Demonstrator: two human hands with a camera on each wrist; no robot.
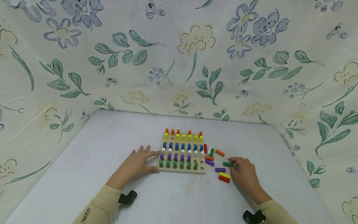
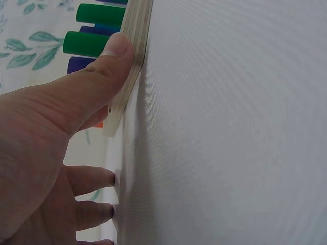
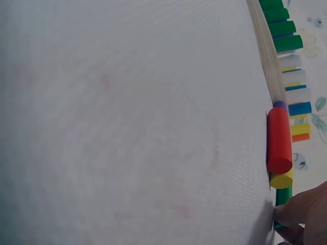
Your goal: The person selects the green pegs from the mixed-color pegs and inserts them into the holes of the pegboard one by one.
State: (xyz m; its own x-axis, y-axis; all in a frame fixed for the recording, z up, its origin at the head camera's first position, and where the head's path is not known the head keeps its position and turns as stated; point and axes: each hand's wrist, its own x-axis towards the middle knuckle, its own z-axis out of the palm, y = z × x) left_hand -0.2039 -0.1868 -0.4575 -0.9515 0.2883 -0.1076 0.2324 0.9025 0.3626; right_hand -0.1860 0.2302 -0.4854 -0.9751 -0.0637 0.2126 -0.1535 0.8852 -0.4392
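Observation:
A wooden pegboard point(image 1: 181, 170) lies on the table with rows of upright orange, yellow, blue, white, purple and green pegs. My left hand point(image 1: 137, 162) rests against the board's left edge, its fingers spread and fairly straight. In the left wrist view, the thumb point(image 2: 118, 45) touches the board's side beside the green pegs. To the right of the board, my right hand point(image 1: 246, 172) pinches a lying green peg point(image 1: 227, 164) between thumb and index finger. The right wrist view shows only fingertips at that green peg point(image 3: 284, 194).
Loose pegs lie between the board and my right hand: a purple peg point(image 1: 220, 170), a yellow peg point(image 1: 225, 175) against a red peg point(image 1: 224, 179), and an orange peg point(image 1: 220, 152). Several more lie close along the board's right edge. Flowered cloth point(image 1: 179, 77) hangs around the white table point(image 1: 126, 124).

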